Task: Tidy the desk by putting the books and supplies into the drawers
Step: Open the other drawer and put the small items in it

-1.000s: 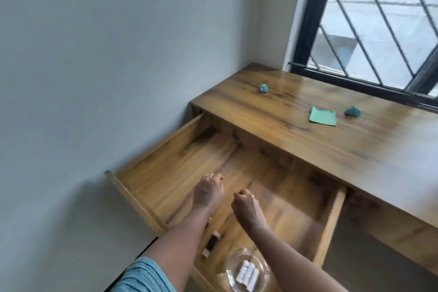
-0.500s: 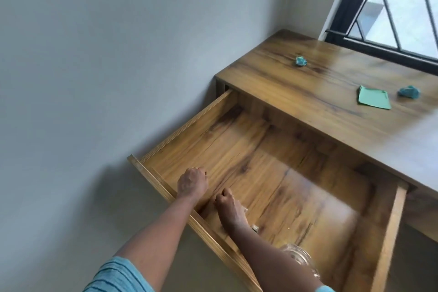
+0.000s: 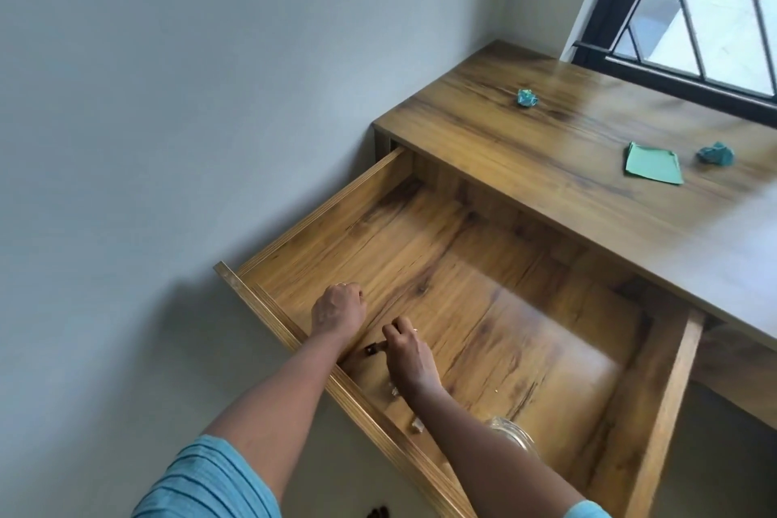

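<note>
The wooden drawer [image 3: 269,309] is pulled far out from under the desk [image 3: 546,164]. My left hand [image 3: 338,309] is a closed fist just inside the drawer's front left corner, and I cannot see anything in it. Beside it, my right hand [image 3: 405,355] reaches into the drawer, its fingertips pinched on a small dark object [image 3: 372,348] against the drawer floor. A clear glass jar [image 3: 515,435] stands in the drawer near the front, half hidden by my right forearm. Two small pale bits [image 3: 417,425] lie by the front wall.
On the desk top lie a flat green paper square [image 3: 652,168] and two crumpled teal paper balls [image 3: 527,98] [image 3: 717,154]. A grey wall runs along the left. A black-framed window [image 3: 689,84] sits behind the desk. The drawer's right side rail [image 3: 668,404] stands close to the desk edge.
The view has swung left and down. Both hands moved toward the drawer's front left corner, and my right fingers have come down onto the small dark object.
</note>
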{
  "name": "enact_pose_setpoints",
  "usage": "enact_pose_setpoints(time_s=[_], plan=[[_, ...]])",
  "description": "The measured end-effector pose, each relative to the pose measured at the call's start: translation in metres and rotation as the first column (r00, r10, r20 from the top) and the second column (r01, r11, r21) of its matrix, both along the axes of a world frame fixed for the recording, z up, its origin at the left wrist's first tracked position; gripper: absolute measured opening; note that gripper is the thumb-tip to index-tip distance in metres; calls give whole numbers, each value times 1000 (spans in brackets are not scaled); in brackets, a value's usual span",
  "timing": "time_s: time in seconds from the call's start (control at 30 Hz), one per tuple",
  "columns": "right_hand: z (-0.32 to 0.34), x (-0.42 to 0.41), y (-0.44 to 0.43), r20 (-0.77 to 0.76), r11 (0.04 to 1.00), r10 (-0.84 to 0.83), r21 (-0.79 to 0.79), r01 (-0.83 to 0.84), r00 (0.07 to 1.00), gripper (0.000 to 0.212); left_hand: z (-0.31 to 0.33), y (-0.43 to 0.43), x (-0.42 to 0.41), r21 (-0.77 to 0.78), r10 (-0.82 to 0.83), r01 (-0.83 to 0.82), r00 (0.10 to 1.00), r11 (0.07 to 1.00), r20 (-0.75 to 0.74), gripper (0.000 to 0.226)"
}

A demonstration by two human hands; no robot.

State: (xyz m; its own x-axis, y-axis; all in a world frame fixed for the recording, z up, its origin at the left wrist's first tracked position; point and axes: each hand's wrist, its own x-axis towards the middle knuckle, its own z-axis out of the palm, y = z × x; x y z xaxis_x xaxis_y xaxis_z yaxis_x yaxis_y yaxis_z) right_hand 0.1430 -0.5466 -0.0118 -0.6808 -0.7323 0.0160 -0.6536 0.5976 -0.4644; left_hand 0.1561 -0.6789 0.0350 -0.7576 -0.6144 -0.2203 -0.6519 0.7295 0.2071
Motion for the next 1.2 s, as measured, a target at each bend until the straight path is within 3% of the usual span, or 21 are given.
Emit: enact_pose_setpoints(time_s=[0.3,0.53,0.7,0.8,0.87,0.97,1.2], plan=[[42,-45,110,-139,987,-115,-128,97,984,2,35,82,-2,-25,126,-127,992,992,-10,24],[64,-75,217,-251,983,-168,-118,142,953,13,47,220,-31,-12,82,-84,987,996,-137,28],[89,-104,298,-331,976,-217,-67,206,918,24,55,297,-59,30,18,-12,977,999,-214,16],[104,-129,336,-314,965,-261,-70,251,913,21,65,330,-84,52,-16,30,966,998,-257,19],[118,-145,354,-272,957,-289,-79,278,918,7,74,345,-105,79,-36,61,958,995,-283,24],[133,-173,378,-236,931,-364,-106,348,901,20,88,361,-140,149,-7,55,953,987,-304,29],[153,-247,403,-153,863,-503,-151,483,851,26,105,366,-220,230,18,49,959,972,-281,33]])
